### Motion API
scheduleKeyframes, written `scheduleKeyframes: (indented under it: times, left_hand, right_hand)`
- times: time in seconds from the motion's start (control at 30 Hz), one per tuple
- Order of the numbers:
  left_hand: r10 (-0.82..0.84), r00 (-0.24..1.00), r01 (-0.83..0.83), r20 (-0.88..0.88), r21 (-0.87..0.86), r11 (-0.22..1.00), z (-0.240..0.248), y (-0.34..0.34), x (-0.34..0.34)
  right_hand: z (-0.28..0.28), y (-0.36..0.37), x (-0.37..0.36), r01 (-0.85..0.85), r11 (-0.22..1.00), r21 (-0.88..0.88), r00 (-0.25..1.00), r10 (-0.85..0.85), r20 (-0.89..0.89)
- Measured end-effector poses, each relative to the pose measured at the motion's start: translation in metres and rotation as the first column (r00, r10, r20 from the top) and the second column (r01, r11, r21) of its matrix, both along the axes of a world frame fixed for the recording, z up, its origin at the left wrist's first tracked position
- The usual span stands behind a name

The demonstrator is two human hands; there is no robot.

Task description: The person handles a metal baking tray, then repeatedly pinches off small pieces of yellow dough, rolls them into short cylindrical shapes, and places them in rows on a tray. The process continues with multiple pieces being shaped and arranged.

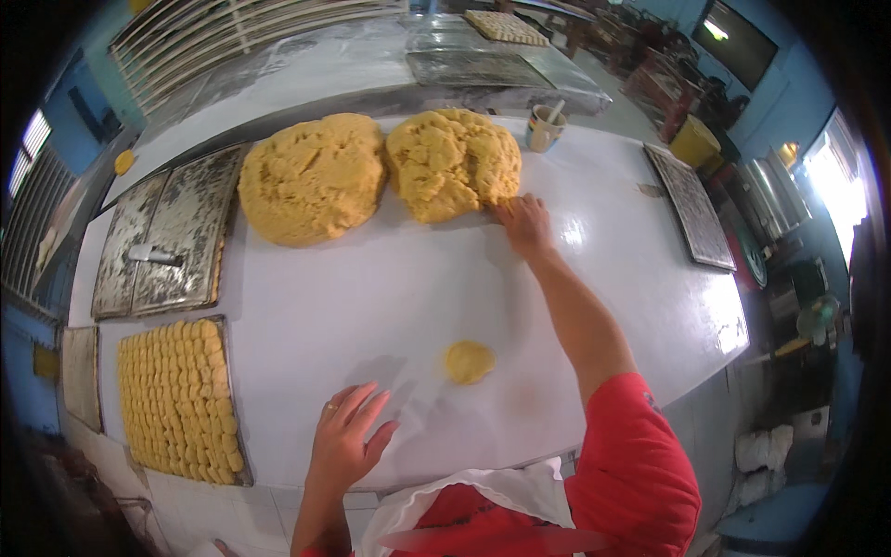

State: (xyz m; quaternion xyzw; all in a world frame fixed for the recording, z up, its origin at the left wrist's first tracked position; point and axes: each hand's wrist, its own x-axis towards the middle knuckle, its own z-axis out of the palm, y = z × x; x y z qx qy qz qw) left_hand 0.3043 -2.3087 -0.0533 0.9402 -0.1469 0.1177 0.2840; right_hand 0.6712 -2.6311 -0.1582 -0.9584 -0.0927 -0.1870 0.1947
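Near edge first: left hand (348, 436) hovers over the worktop (371, 297) by its near edge, fingers spread, holding nothing. Flat dough round (469, 362) lies loose between that edge and the middle, right of the left hand and apart from it.

Near-left corner: tray (239, 418) packed with rows of small dough pieces (176, 399). Reads as finished portioning.

Along left edge beyond it: dark worn trays (190, 200), metal tool (156, 254) lying on top.

Far edge: left dough lump (316, 181) and right dough lump (455, 162), side by side. Right hand (524, 225) is at the near-right side of the right lump, fingers bunched. Tips hidden, can't tell if the grip is pinching dough or only touching.

Progress, my read: one tray's worth done, one loose round out, bulk of the dough in both lumps left to divide.

Cup (545, 130) near far edge, right of the lumps. Dark tray (691, 209) along right edge.

Writing: coloured marking on the cup, dark print on the red shirt (640, 455); neither legible. No readable labels or brands.
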Motion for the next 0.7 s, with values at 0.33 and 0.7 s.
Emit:
scheduleKeyframes:
  times: [0.33,0.7]
  left_hand:
    - [-0.037,0.997,0.038,0.064,-0.01,0.999,-0.035,-0.022,0.065]
    - [-0.288,0.956,0.249,-0.049,0.65,0.718,-0.068,-0.054,0.174]
  right_hand:
    - [0.041,0.086,-0.171,-0.581,0.806,0.112,0.801,0.591,-0.096]
    - [0.066,0.069,-0.164,-0.561,0.812,0.163,0.721,0.575,-0.386]
